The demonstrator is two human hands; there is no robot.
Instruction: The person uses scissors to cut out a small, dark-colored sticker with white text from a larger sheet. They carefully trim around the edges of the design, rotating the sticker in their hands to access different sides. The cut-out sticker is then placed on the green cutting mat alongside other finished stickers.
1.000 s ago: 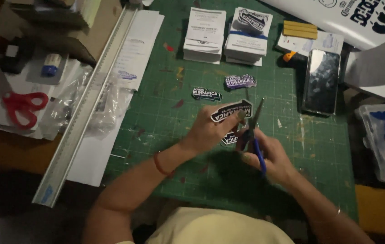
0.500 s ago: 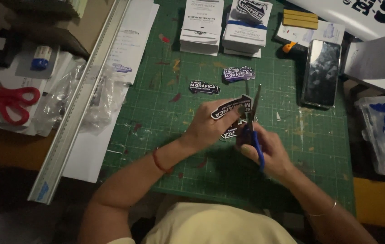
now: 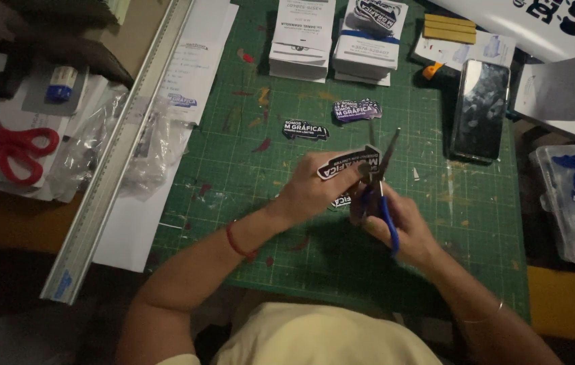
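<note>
Near frame centre, a black printed sticker is pinched between the closed fingers of the left hand, projecting to their upper right. Blue-handled scissors are gripped by the right hand, blades parted at the sticker's right end, above a green cutting mat.

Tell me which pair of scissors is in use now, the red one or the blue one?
The blue-handled scissors, held in the right hand over the green cutting mat. The red-handled scissors lie untouched on papers at far left.
</note>
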